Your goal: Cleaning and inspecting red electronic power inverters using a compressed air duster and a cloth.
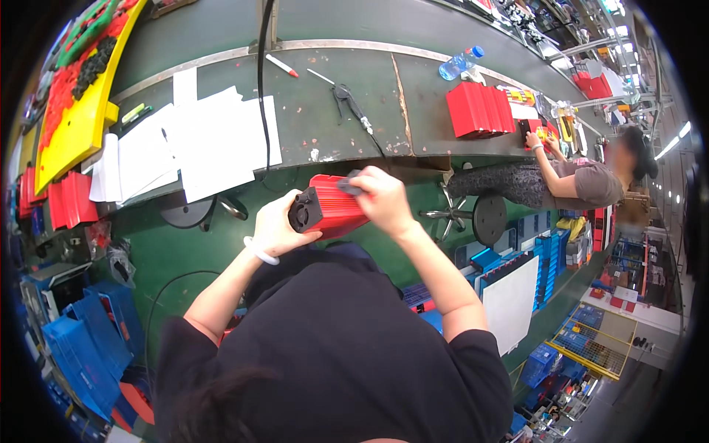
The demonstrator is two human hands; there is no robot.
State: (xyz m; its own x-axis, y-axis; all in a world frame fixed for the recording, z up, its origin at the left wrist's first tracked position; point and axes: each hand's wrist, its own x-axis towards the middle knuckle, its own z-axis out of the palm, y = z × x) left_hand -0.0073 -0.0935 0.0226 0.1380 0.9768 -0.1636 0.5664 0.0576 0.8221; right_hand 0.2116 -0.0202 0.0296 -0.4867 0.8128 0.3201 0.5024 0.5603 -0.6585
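Observation:
A red ribbed metal case (334, 209) is held above my lap, its black fan (303, 210) facing left. My left hand (275, 223) grips the fan end, thumb along the near side and fingers behind. Over the far right part of the case is my right hand (382, 198), closed on a small dark grey piece (350, 184) pressed to the red top. Whether that piece is cloth or a pad, I cannot make out.
The workbench (332, 136) ahead holds paper sheets (221, 140), a marker (282, 66), an air blow gun (351, 103), a water bottle (459, 63) and stacked red cases (478, 110). A co-worker (583, 181) works at right by a stool (490, 219). Blue bins (88, 343) stand left.

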